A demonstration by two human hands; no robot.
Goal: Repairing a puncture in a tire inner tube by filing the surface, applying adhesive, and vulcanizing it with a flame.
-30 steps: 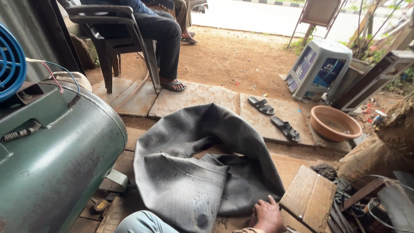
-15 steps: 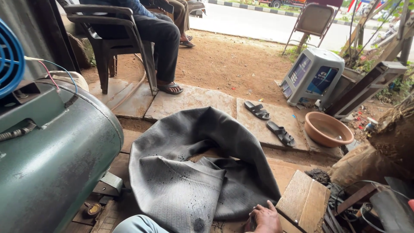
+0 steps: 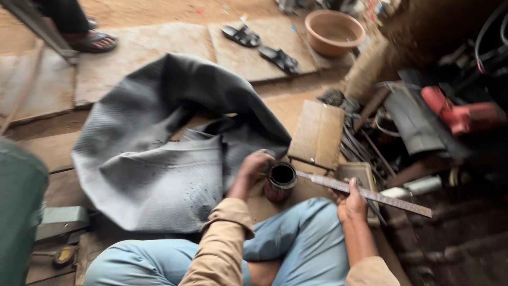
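**Tin and file in hand**

Fingers of the left hand (image 3: 255, 165) curl around a small dark tin (image 3: 280, 181) on the ground beside the grey inner tube (image 3: 159, 159). The right hand (image 3: 351, 204) is closed on a long flat file (image 3: 370, 194), held level above the blue-trousered knee (image 3: 312, 238).

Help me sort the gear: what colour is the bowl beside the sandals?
The bowl is terracotta brown, seen in the head view.

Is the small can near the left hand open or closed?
Open. The can stands upright with no lid, showing its dark round mouth; the left hand touches it.
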